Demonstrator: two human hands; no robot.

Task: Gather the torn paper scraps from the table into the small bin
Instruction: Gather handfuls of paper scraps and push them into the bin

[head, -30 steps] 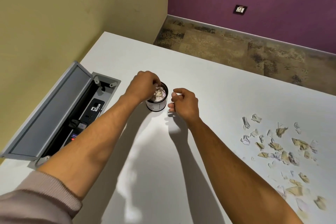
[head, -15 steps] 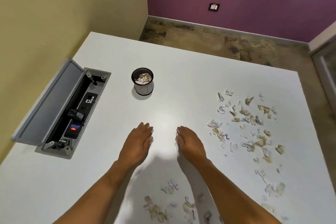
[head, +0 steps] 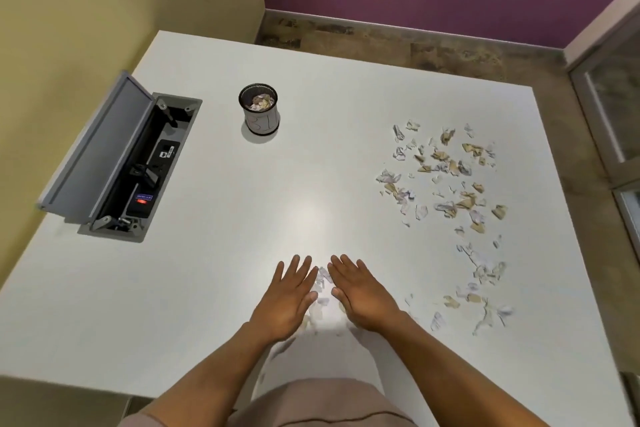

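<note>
Fingers (head: 294,270) straight and spread on both our hands, we hold nothing: the left hand (head: 289,302) and right hand (head: 362,298) lie flat on the table (head: 214,281), flanking a small cluster of paper scraps (head: 322,279) near the front edge. These look feather-light, limp and easily scattered, so we judge it best to sweep them together and pinch the heap. A larger scatter (head: 446,180) lies to the right; the small bin (head: 259,109), part-filled, stands well apart.
</note>
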